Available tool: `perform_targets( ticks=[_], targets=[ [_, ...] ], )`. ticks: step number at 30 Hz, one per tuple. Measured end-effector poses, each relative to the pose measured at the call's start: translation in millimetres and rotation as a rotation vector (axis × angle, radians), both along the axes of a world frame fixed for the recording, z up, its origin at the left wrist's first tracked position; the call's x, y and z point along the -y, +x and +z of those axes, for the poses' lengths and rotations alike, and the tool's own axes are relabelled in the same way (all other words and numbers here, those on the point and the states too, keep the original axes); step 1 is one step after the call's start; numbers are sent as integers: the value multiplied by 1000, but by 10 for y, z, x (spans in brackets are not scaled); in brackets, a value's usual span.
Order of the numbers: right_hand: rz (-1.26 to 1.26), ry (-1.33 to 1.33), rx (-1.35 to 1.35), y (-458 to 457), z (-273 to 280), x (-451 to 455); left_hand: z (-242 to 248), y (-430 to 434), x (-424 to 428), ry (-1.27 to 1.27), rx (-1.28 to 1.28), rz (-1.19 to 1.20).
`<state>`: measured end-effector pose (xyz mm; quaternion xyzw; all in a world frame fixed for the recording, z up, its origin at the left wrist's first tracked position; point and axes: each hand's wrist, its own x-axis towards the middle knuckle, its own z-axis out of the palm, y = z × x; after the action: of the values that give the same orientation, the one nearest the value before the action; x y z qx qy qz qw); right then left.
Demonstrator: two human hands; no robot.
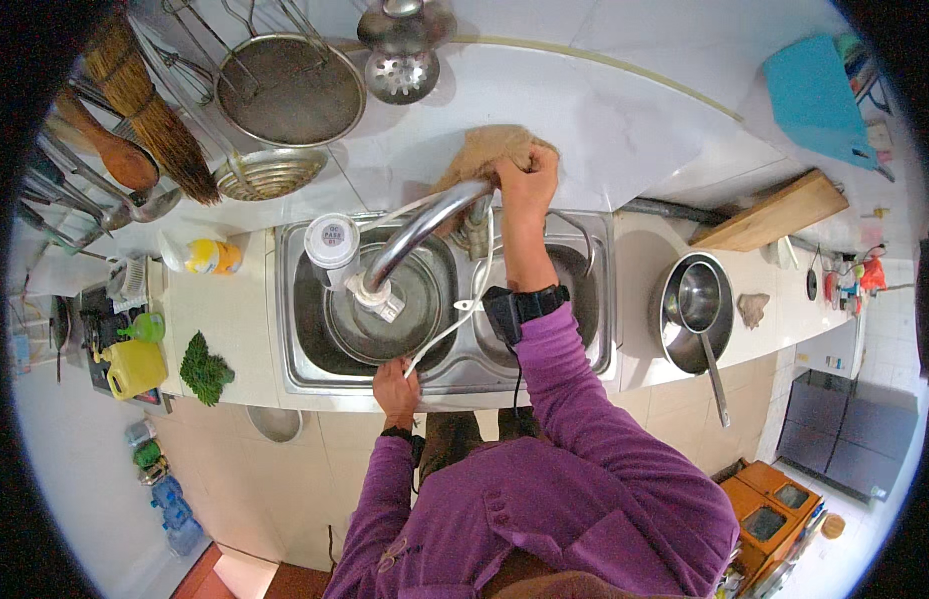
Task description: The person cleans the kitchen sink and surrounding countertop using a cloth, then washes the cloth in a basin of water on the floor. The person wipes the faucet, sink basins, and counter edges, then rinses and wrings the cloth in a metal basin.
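Note:
My right hand (530,176) is raised behind the curved metal faucet (427,232), its fingers closed on a brown cloth (483,153) near the tiled wall. My left hand (396,389) is at the front rim of the double steel sink (285,299), by the near edge of a round metal pan (386,341) in the left basin. Whether its fingers grip the pan is unclear. A white cord (453,327) runs from the faucet area down to my left hand. A white cylindrical device (332,239) is beside the spout, above the pan.
Leafy greens (205,368) and a yellow jug (137,369) lie to the left. On the right are a metal bowl (670,344) with a ladle-like pan (699,298) in it, a wooden board (779,210) and a crumpled cloth (753,309). Strainers (289,90) and utensils hang at upper left.

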<state>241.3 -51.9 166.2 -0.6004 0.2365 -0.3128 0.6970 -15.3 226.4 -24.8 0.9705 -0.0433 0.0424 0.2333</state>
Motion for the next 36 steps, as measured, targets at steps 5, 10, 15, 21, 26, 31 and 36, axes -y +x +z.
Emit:
perform_targets(
  ticks=[5, 10, 15, 21, 26, 31, 36],
  targets=[
    [0, -149, 256, 185, 584, -232, -12, -2, -20, -26, 18, -23],
    [-149, -572, 249, 122, 792, -135, 25, -8, -9, 1, 13, -8],
    [-235, -755, 150, 39, 745, -141, 54, 10, 3, -66, 58, -32],
    [-57, -1252, 248, 226, 994, -209, 62, 14, 24, -34, 88, -9],
    [-20, -1330, 144, 126, 1151, -91, 84, 16, 36, -25, 90, -14],
    [-128, -1257, 86, 107, 1171, -152, 87, 29, 39, -16, 53, 4],
    [-45, -1392, 126, 206, 1173, -112, 83, 11, 33, -21, 37, -3]
  ],
)
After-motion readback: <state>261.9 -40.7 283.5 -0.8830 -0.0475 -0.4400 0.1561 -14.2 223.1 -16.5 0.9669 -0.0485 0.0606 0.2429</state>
